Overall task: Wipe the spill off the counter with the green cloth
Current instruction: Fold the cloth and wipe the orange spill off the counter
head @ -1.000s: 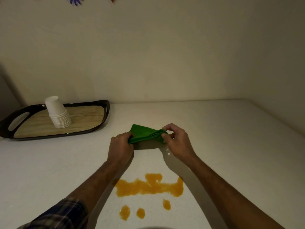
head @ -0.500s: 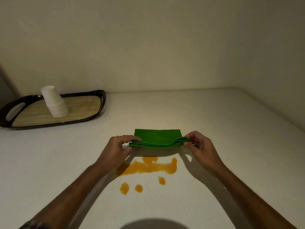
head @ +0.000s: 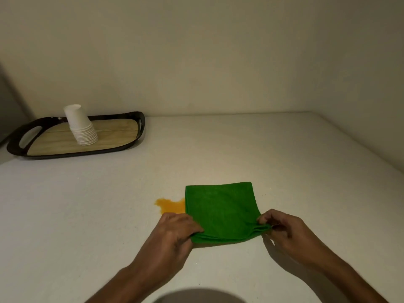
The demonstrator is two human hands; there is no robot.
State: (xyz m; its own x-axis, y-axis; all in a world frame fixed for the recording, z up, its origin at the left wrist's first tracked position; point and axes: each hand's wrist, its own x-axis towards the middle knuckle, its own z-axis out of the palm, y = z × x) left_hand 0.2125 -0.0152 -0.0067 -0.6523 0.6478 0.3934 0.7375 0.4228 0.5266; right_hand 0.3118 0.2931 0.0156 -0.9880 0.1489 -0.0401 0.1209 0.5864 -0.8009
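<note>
A folded green cloth [head: 220, 211] lies flat on the white counter [head: 87, 215], covering most of an orange spill [head: 171, 206]. Only the spill's left end shows, beside the cloth's left edge. My left hand [head: 177, 231] pinches the cloth's near left corner, and its knuckles hide part of the spill. My right hand [head: 282, 228] pinches the near right corner, where the folded layers bunch up slightly.
A black tray [head: 131, 141] with a wooden base sits at the back left and carries a leaning stack of white paper cups [head: 80, 125]. Walls close the counter at the back and on the right. A dark shadow falls at the bottom edge.
The cloth, held in the air behind the spill before, has come down flat onto the spill. Both hands moved toward me with it, and the small drops are now hidden.
</note>
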